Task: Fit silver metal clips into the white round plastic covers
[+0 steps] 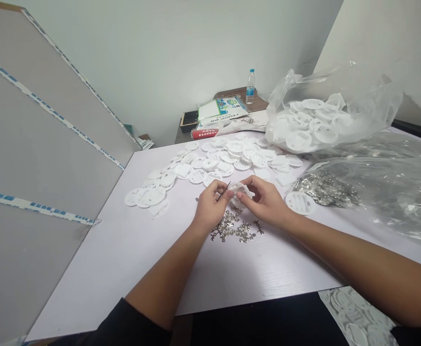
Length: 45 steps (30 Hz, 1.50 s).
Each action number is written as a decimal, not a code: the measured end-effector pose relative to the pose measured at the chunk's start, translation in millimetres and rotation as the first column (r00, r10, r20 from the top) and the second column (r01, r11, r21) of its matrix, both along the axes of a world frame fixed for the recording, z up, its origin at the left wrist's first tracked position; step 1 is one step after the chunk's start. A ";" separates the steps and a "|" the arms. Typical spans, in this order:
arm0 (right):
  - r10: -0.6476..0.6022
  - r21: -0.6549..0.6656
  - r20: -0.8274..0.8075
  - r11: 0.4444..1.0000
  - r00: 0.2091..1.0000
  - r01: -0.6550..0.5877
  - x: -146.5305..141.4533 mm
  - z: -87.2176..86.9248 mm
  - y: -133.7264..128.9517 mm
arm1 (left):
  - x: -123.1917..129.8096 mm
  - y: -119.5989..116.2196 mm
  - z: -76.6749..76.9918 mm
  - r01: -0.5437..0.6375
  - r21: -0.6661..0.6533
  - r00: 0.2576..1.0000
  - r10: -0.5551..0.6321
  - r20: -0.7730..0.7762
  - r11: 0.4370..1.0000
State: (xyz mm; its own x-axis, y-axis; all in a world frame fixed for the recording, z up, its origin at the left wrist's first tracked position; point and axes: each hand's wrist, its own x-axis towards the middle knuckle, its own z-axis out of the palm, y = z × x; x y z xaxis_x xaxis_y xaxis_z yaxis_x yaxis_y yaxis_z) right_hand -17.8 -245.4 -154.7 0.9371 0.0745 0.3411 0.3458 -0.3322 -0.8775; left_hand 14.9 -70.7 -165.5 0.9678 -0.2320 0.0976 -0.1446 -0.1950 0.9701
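Nearest, small metal pieces lie scattered on the worktop. Just beyond, the right hand pinches a white plastic part above them; the left hand has its grip closed around a thin dark tool, thumb by the part. Farther back, white discs are heaped, then a bottle stands upright.

Item 1, white packaging: we read "Cestbon"; the letters after it we cannot make out. Item 2, red wrapper: white characters, too small for us to read. Item 3, bottle: blue label, its wording illegible to us.
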 end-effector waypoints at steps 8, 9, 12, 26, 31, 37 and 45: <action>0.050 -0.063 -0.002 0.997 0.999 -0.050 2.6 1.7 -2.4 | 1.0 2.3 1.0 0.088 -0.085 0.995 -0.091 -0.030 0.993; 0.056 -0.062 0.008 0.997 0.998 -0.056 3.4 1.3 -3.1 | 1.3 3.3 1.4 0.094 -0.090 0.994 -0.099 -0.042 0.991; 0.101 -0.074 0.027 0.992 0.994 -0.099 5.9 -1.7 -5.6 | 2.2 5.3 2.2 0.108 -0.094 0.993 -0.112 -0.043 0.990; 0.218 -0.243 0.136 0.953 0.967 -0.180 12.7 -14.9 -12.8 | -1.1 8.6 6.7 0.121 0.182 0.992 -0.124 0.001 0.976; 0.172 -0.357 0.052 0.923 0.984 -0.143 18.1 -20.7 -17.9 | -1.3 16.4 13.3 -0.025 0.571 0.973 -0.110 0.201 0.821; 0.199 -0.456 0.039 0.876 0.979 -0.160 19.5 -22.3 -17.7 | 0.8 15.2 5.7 -0.014 0.727 0.946 -0.226 0.231 0.686; 0.204 -0.469 0.041 0.868 0.978 -0.162 21.9 -23.8 -17.0 | 1.2 13.7 5.6 -0.020 0.736 0.947 -0.222 0.231 0.677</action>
State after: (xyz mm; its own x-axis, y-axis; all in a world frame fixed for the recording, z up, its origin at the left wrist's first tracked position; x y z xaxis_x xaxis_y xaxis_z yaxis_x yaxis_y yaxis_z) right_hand 4.1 -262.4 -178.5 0.8597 0.4104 0.3042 0.5072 -0.6146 -0.6042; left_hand 16.0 -57.0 -159.9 0.8903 -0.4408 0.1147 -0.4433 -0.7807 0.4404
